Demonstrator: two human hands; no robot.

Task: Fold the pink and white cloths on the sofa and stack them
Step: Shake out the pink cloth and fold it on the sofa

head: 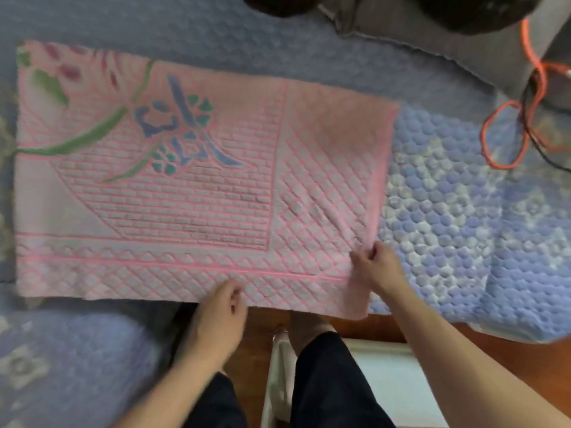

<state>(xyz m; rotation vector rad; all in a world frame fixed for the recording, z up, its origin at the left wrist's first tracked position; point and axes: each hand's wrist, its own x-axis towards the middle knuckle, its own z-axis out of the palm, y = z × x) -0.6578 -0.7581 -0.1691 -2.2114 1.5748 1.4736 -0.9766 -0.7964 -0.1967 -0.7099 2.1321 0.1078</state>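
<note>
While the cloth (191,193) lies flat on the sofa (463,211), your left hand (216,319) grips its near hem and right hand (378,267) pinches the corner — soft, limp, so hold corners.

soft even indoor light, no harsh shadows, whole frame slightly blurred — edges smeared, wide-angle bending at borders

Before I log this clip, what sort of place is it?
Probably a home living room: a pink cloth lies on a sofa under a quilted blue cover, above a wooden floor.
</note>
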